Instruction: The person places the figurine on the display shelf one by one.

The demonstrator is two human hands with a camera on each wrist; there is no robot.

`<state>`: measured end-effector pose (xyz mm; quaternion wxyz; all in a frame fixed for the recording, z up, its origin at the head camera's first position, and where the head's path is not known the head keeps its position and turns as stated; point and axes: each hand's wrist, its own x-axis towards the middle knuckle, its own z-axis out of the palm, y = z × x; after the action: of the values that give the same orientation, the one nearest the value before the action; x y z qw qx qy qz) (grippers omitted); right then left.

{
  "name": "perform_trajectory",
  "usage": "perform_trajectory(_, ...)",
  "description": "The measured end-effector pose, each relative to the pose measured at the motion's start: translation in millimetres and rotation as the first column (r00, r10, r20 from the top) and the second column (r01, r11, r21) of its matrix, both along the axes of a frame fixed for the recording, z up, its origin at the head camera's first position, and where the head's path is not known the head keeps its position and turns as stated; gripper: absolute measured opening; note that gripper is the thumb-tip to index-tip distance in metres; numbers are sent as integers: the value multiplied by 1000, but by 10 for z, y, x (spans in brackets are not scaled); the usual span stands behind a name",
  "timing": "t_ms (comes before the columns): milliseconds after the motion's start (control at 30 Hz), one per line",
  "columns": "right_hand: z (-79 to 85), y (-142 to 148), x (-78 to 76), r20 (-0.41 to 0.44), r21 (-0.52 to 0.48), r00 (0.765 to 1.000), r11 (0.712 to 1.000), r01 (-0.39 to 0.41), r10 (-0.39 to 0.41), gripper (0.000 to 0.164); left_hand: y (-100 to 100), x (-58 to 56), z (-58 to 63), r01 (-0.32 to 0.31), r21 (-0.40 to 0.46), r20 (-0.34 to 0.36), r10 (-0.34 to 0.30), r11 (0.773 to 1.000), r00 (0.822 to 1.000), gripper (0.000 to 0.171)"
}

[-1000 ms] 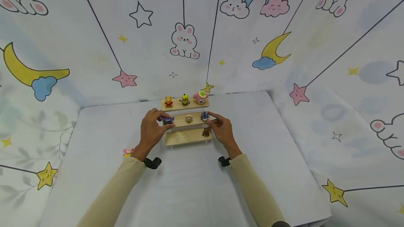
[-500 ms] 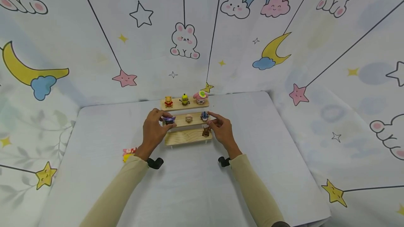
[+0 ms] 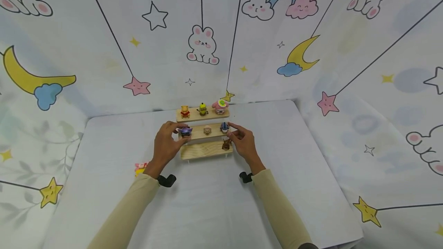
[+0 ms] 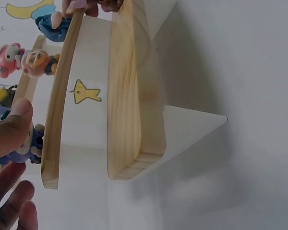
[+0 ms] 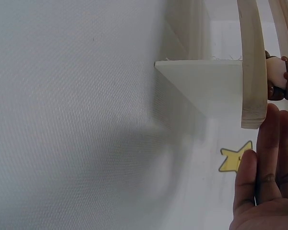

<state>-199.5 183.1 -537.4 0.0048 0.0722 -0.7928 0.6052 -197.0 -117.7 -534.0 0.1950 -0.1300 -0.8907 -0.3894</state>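
Observation:
My left hand (image 3: 166,143) pinches a purple figurine (image 3: 185,130) between thumb and fingers at the left end of the middle wooden shelf (image 3: 197,132). In the left wrist view the thumb lies across the same purple figurine (image 4: 25,147), right by the shelf edge. At the other end, my right hand (image 3: 245,141) holds thumb and index finger around a blue donkey figurine (image 3: 224,126). Its other fingers (image 5: 268,143) extend fairly straight beside the lower shelf end. Between the hands sits a small beige bear figurine (image 3: 207,130).
Above, the top shelf (image 3: 194,118) carries a yellow bear (image 3: 185,111), a green-yellow figurine (image 3: 202,109) and a pink one (image 3: 219,107). A brown figurine (image 3: 226,144) occupies the bottom shelf's (image 3: 204,150) right end. A pink-and-yellow figurine (image 3: 140,168) lies partly behind the left forearm.
My left hand has shifted slightly right, then back left, and the purple figurine has turned and now looks more upright. The right hand stays in place.

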Motion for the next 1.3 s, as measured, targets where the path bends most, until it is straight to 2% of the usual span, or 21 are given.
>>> perform_trajectory(167,-5,3,1,-7,-10,1000,1000,-2,1,40,-22,3,-21,-9,-24,10,9,1000,1000,51)
perform_trajectory(500,-40,-2,-14,-5,0,1000,1000,6,-6,41,30,-8,-19,-31,-9,28,31,999,999,44)
perform_trajectory(800,-29,7,-8,-7,10,1000,1000,6,-6,41,19,30,-3,-26,-10,39,26,1000,999,53)
perform_trajectory(1133,-5,7,7,-2,11,1000,1000,-6,6,41,-146,125,11,-31,-12,15,32,999,999,52)
perform_trajectory(1300,-4,9,4,4,8,1000,1000,3,-4,41,-283,169,5,-56,-40,30,57,998,998,48)
